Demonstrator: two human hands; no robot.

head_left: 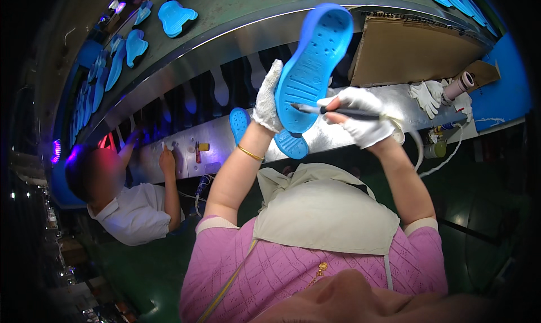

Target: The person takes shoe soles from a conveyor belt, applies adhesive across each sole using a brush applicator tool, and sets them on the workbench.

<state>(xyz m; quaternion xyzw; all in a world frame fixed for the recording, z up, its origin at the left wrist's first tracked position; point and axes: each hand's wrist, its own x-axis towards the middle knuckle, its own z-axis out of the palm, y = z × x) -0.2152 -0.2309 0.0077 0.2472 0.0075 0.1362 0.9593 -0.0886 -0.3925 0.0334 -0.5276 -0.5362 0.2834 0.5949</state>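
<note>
My left hand [268, 100], in a white knit glove, is closed around the left edge of a blue shoe sole [316, 52]. The sole is raised above the metal bench, its toe end pointing away and its ribbed, pitted face toward me. In my right hand [360, 112], also gloved in white, is a slim brush [309, 109] with a dark handle, gripped between thumb and fingers. Its dark tip is over the sole's heel area; whether it touches cannot be made out. Two more blue soles lie below on the bench, a heel end [292, 145] and a narrower part [240, 123].
Behind the metal bench [389, 100] runs a green belt [231, 7] carrying several blue soles. A cardboard sheet [417, 50] stands at right, near spare white gloves [426, 95] and a pink cup [459, 85]. To my left, a co-worker [132, 210] sits at the bench.
</note>
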